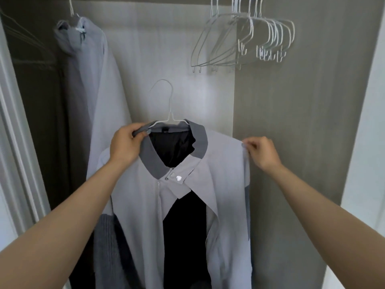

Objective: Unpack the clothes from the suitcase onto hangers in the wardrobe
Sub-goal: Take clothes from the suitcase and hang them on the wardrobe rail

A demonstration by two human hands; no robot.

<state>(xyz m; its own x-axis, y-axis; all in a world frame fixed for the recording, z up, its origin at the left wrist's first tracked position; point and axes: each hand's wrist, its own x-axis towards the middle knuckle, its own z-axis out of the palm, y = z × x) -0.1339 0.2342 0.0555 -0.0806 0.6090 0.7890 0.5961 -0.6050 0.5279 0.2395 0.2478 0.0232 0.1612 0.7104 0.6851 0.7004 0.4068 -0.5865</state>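
A light grey jacket (220, 170) with a darker grey collar and black lining hangs in front of me on a white wire hanger (166, 113), below the rail. My left hand (127, 142) grips the collar's left side together with the hanger's arm. My right hand (261, 152) pinches the jacket's right shoulder seam. The hanger's hook stands free in the air inside the wardrobe. The suitcase is out of view.
A grey garment (93, 80) hangs at the wardrobe's left on its own hanger. Several empty white wire hangers (245, 38) hang on the rail at the upper right. The wardrobe's side wall (302, 122) is at the right, a white door frame (18, 142) at the left.
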